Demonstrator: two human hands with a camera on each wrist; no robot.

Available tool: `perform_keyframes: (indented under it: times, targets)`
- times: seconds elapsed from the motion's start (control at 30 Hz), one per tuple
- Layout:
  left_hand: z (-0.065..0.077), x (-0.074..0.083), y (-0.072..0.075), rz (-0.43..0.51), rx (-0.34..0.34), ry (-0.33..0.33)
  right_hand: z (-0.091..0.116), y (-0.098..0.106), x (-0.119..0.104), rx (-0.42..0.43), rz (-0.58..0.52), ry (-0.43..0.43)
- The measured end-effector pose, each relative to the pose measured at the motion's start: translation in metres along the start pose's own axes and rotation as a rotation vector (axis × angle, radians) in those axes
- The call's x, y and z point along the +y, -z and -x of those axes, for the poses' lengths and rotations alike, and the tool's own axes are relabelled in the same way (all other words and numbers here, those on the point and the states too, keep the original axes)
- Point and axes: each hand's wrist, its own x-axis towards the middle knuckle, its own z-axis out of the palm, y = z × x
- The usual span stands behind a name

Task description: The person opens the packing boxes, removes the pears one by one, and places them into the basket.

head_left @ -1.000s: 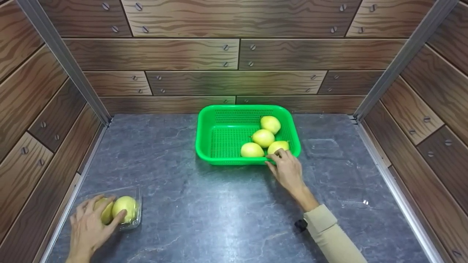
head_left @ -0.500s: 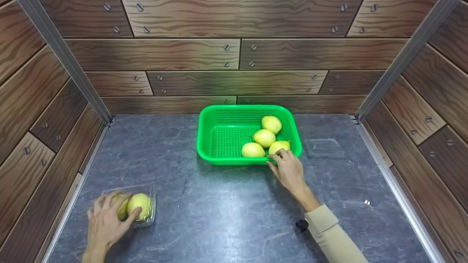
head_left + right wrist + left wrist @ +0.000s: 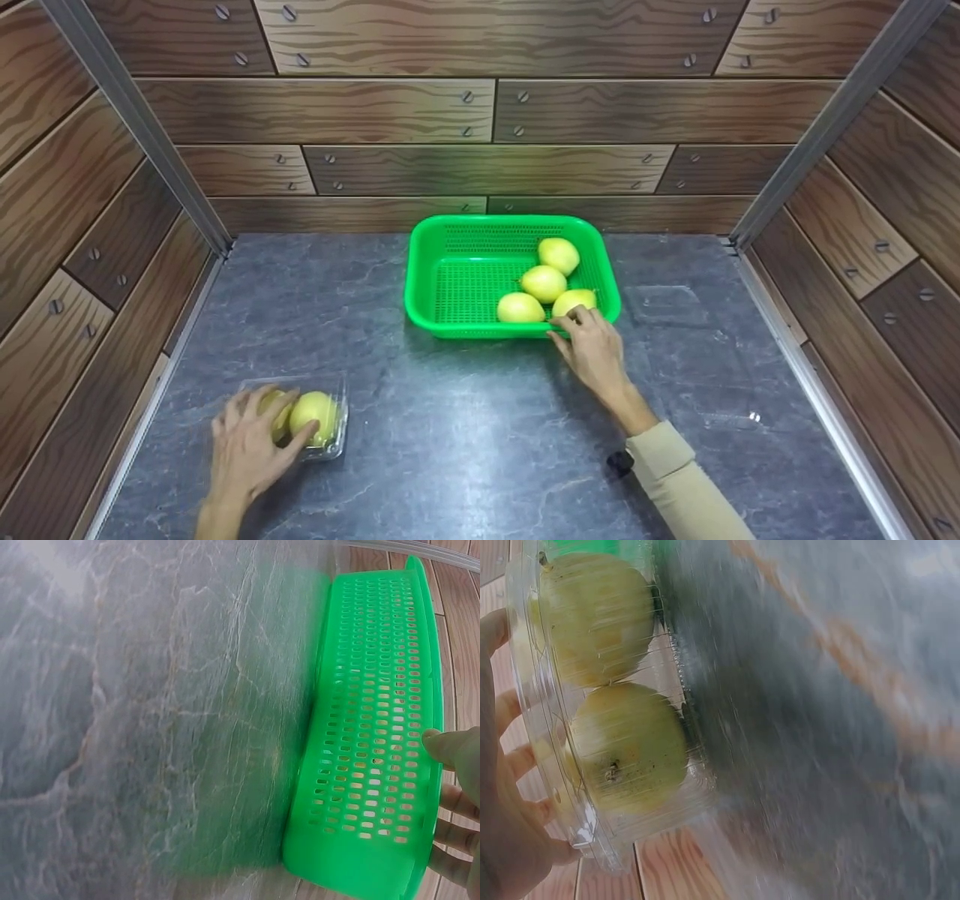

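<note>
My left hand (image 3: 251,446) holds a clear plastic container (image 3: 337,424) by its upper edge, at the left front of the table. Two yellow-green pears (image 3: 313,418) sit inside it. In the left wrist view, both pears (image 3: 626,746) show through the clear wall, and the fingers (image 3: 521,761) lie along the rim. My right hand (image 3: 592,349) pinches the front rim of a green basket (image 3: 420,289), thumb outside and fingers inside. Several pears (image 3: 543,284) lie in its right half, one beside those fingers. The right wrist view shows the basket's slotted side (image 3: 375,727).
A faint, see-through plastic piece (image 3: 667,300) lies right of the basket; another clear edge glints (image 3: 754,417) nearer the front. Wood-patterned walls (image 3: 480,112) enclose the grey marbled table (image 3: 450,435) at the back and both sides.
My left hand has slid the clear container with its two pears to the right and slightly away from me. The right hand and the green basket have stayed in place.
</note>
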Motion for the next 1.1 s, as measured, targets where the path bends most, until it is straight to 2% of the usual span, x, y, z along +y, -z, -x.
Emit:
perform_keyframes:
  times: [0.27, 0.6, 1.1]
  targets:
    - [-0.004, 0.013, -0.009, 0.005, 0.024, -0.046, 0.001, 0.0, 0.0, -0.042, 0.014, -0.013]
    - [-0.011, 0.031, -0.018, 0.01, 0.041, -0.094, 0.001, 0.0, 0.001, -0.057, 0.017, -0.016]
    - [-0.018, 0.055, -0.035, 0.008, 0.062, -0.175, 0.0, 0.001, 0.0, -0.042, 0.006, -0.011]
